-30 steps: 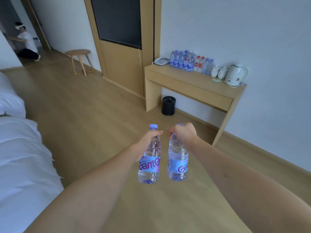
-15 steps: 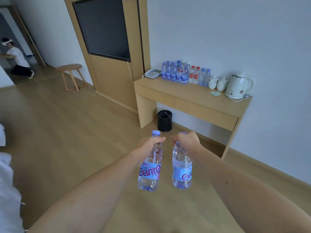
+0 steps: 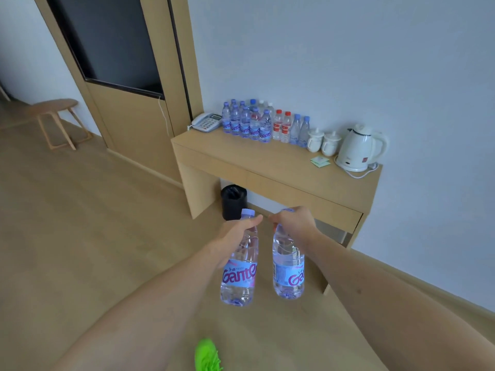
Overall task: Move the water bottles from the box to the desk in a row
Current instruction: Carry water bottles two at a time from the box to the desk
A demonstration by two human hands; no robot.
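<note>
Left grip [image 3: 232, 236], right grip [image 3: 294, 223] hold bottles [image 3: 239, 274] upright, caps up.

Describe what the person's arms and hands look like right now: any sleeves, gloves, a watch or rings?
Both forearms are bare for all of their length in view; no sleeve edge shows. The left hand and right hand wear no gloves. No watch, strap or band shows at either wrist, and no ring shows on the visible fingers. A small dark mark sits on the right forearm.
</note>
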